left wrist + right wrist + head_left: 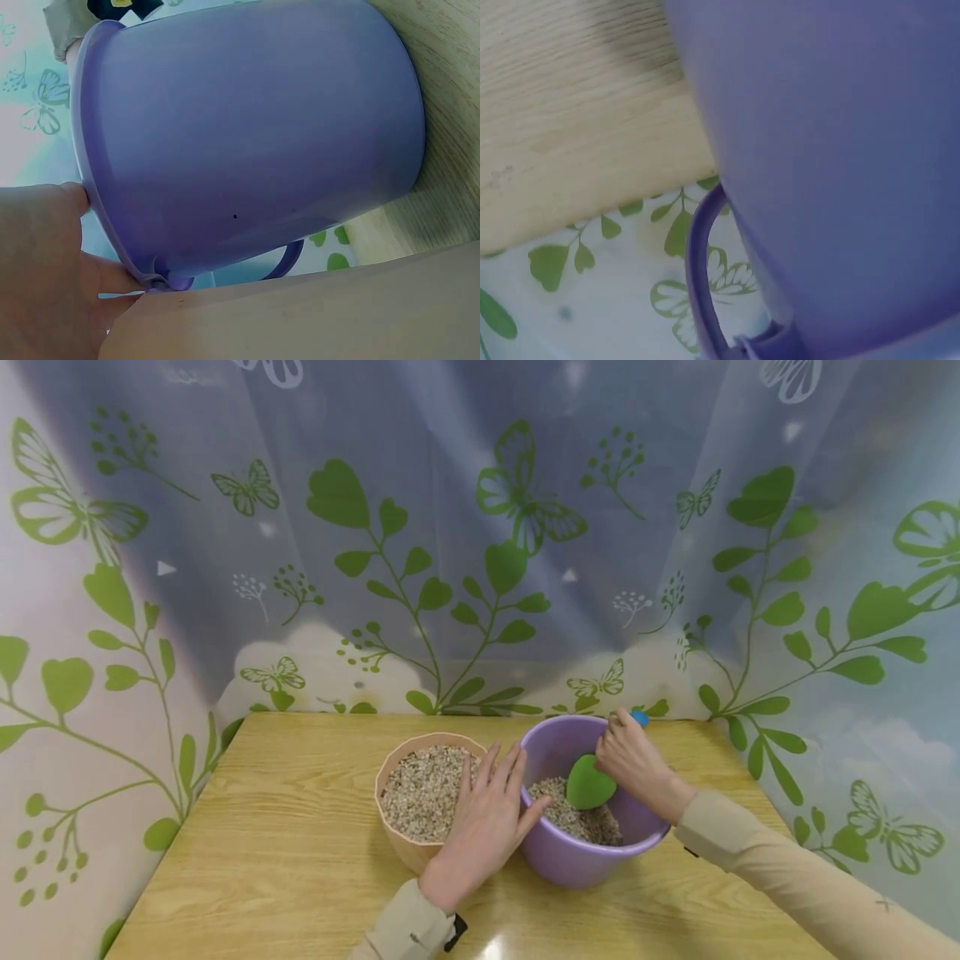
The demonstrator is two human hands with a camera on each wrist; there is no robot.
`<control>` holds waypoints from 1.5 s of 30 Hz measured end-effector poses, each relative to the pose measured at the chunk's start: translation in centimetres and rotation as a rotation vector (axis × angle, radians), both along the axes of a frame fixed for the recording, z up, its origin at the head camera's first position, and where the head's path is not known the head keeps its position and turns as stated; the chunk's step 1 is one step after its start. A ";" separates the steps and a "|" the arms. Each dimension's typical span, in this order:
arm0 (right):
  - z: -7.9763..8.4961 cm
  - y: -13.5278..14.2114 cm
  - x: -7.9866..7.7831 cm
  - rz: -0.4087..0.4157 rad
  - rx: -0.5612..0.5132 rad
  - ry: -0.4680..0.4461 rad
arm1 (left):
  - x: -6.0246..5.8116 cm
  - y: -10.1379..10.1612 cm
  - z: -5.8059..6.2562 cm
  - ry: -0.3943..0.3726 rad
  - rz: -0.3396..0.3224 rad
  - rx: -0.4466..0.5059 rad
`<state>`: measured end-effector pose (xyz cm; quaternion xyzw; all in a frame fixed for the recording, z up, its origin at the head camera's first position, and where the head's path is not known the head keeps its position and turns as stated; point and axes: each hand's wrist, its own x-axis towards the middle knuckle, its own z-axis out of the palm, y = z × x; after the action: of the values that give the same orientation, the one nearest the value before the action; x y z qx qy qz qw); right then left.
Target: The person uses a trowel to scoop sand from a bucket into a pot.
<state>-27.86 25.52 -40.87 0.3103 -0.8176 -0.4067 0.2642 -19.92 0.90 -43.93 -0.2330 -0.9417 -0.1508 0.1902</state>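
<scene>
My right hand (633, 760) grips a toy shovel over the right side of a purple bucket (581, 858). The shovel's rounded green blade (590, 782) points down into the bucket, by the loose grain-like bits (600, 827) at the bottom; a blue end shows above the fist. My left hand (487, 814) lies with fingers extended between the bucket and a peach-coloured pot (405, 852), thumb at the bucket's rim. That pot is filled close to its rim with the same speckled bits (423, 793). In the left wrist view, fingertips (124, 279) touch the bucket's rim.
Both containers stand on a wood-grain table (285, 835). Behind it hangs a curtain (450, 568) printed with green leaves and butterflies. A curved purple handle (697, 262) hangs on the bucket's far side in the right wrist view.
</scene>
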 end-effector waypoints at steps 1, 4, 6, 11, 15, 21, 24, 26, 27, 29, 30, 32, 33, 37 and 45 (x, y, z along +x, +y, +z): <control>-0.1 0.0 0.0 -0.003 -0.011 -0.009 | 0.0 0.0 0.0 0.001 0.000 -0.001; -0.4 0.1 0.1 0.008 -0.067 -0.062 | 0.0 0.0 0.1 0.004 0.002 -0.007; -0.7 0.1 0.2 0.019 -0.114 -0.097 | 0.0 0.0 0.1 0.004 0.004 -0.008; -1.6 -0.1 0.8 0.079 -0.260 -0.201 | 0.0 0.0 0.1 -0.005 -0.004 -0.007; -2.3 -0.2 1.0 0.109 -0.327 -0.280 | 0.1 0.0 0.0 -0.008 -0.008 -0.005; -2.6 -0.1 1.2 0.095 -0.381 -0.306 | 0.2 0.1 0.0 -0.018 -0.010 0.001; -2.5 -0.1 1.2 0.089 -0.413 -0.320 | 0.2 0.1 0.0 -0.022 -0.005 -0.006; -2.5 -0.2 1.2 0.081 -0.445 -0.321 | 0.2 0.0 0.1 -0.022 -0.004 -0.010; -2.4 -0.2 1.2 0.076 -0.461 -0.313 | 0.2 0.0 0.0 -0.022 -0.005 -0.011; -2.3 -0.2 1.3 0.057 -0.493 -0.289 | 0.2 0.0 0.1 -0.028 -0.006 -0.008; -2.3 -0.2 1.3 0.045 -0.511 -0.277 | 0.1 0.0 0.1 -0.033 -0.005 -0.007; -2.1 0.0 1.4 0.024 -0.542 -0.257 | 0.1 0.0 0.0 -0.037 -0.006 0.000; -2.0 0.2 1.5 0.015 -0.555 -0.247 | 0.1 0.0 0.0 -0.039 -0.007 0.004; -1.6 0.7 1.8 0.027 -0.605 -0.215 | 0.1 0.0 -0.1 -0.033 -0.006 0.002; -0.6 1.4 2.7 0.025 -0.657 -0.193 | 0.0 0.0 0.0 -0.024 -0.001 -0.008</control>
<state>-25.18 26.91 -41.43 0.2555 -0.9223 -0.0872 0.2766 -19.89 0.92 -43.89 -0.2325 -0.9444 -0.1497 0.1778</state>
